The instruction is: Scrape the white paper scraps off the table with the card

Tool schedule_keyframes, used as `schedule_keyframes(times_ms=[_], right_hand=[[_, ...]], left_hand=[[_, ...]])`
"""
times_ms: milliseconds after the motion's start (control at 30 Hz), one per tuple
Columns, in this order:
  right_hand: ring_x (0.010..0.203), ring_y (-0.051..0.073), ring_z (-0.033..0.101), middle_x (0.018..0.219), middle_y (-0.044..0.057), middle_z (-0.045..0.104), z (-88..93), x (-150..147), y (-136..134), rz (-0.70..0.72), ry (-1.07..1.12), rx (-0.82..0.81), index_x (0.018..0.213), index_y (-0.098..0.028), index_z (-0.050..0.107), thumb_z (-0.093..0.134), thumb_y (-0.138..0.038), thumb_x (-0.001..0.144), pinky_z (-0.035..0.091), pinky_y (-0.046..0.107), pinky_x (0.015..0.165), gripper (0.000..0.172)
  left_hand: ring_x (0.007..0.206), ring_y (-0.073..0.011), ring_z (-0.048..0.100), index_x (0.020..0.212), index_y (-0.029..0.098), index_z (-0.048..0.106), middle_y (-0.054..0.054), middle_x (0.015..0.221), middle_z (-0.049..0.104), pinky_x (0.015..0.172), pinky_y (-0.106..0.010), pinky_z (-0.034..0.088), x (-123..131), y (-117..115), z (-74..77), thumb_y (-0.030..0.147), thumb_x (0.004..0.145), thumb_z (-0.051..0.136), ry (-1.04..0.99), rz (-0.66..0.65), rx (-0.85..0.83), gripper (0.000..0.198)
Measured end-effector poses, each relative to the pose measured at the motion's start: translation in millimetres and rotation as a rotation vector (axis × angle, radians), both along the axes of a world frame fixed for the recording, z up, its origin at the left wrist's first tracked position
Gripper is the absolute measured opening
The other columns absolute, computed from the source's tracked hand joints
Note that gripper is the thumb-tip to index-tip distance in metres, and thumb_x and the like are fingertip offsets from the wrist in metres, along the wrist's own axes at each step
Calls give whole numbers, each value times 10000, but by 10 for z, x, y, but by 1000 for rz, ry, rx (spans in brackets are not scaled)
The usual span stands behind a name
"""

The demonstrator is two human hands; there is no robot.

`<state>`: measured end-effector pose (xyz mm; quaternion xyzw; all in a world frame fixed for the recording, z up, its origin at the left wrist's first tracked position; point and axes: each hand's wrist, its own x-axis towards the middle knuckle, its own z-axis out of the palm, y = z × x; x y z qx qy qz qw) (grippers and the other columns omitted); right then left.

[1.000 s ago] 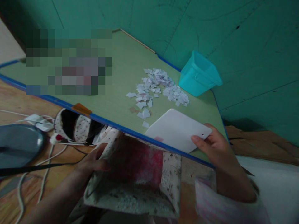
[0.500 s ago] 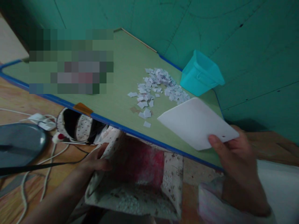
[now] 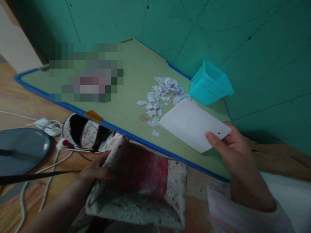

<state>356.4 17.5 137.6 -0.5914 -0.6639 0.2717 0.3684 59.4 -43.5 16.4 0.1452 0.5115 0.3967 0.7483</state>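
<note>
My right hand (image 3: 235, 152) pinches one end of a thin white plastic board (image 3: 191, 124) with a small hole, thumb on top. The board is angled over the table, its far edge beside a pile of torn white paper scraps (image 3: 167, 85) and hiding part of it. My left hand (image 3: 97, 168) is closed on the rim of a flower-patterned fabric bin (image 3: 176, 181) with a reddish inside. That bin sits open just below the table's near edge. Fingers of the left hand are partly hidden behind the rim.
The pale green table (image 3: 128, 74) has a blue edge and stands against a green wall (image 3: 170, 26). A turquoise plastic tub (image 3: 206, 87) rests at the back right. White cables (image 3: 50, 186), a power strip (image 3: 46, 126) and a grey round object (image 3: 24, 149) lie on the left.
My right hand has moved the white board leftward, closer over the paper scraps. My left hand keeps its grip on the bin's rim. The view has shifted slightly.
</note>
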Motion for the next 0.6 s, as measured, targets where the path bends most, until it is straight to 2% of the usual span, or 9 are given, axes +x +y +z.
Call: schedule_keyframes(times_ms=[133,233,300,433,500,600], right_hand=[[601,155,593,704,-15,636,62,-46,-104,116,-78,-65,833,-277,576,621,-290,728,469,246,462,115],[563,145,577,657,-25,619,54,68,-152,119,-71,-141,796,-265,572,607,-296,739,451,233,434,74],[557,138,566,632,-35,603,43,199,-153,59,-51,-146,777,-256,568,617,-309,730,448,233,448,86],[632,143,575,710,-40,626,28,423,-115,-173,-31,-38,850,-262,570,649,-313,705,451,249,526,173],[655,140,573,729,-39,629,19,453,-106,-266,-24,44,854,-264,569,658,-316,697,444,251,553,188],[625,134,558,706,-34,621,3,388,-116,-309,10,145,828,-257,571,668,-332,684,433,253,541,189]], left_hand=[[513,-166,614,755,215,536,102,528,676,478,-241,495,-17,-16,-3,43,379,606,-54,25,-40,419],[514,-180,618,763,238,496,113,537,667,473,-265,498,-35,-22,-25,43,379,622,-86,33,-78,449],[521,-189,623,770,243,484,111,535,663,475,-275,498,-38,-24,-36,52,386,624,-99,20,-90,451],[537,-195,630,829,249,508,105,596,693,473,-277,498,-32,-23,-82,59,374,626,-128,-3,-96,507],[533,-196,628,830,250,520,109,588,693,476,-276,503,-31,-21,-119,70,368,630,-131,-9,-81,508],[516,-190,619,792,221,552,100,536,679,458,-254,496,-40,-17,-172,63,362,626,-44,-33,-50,465]])
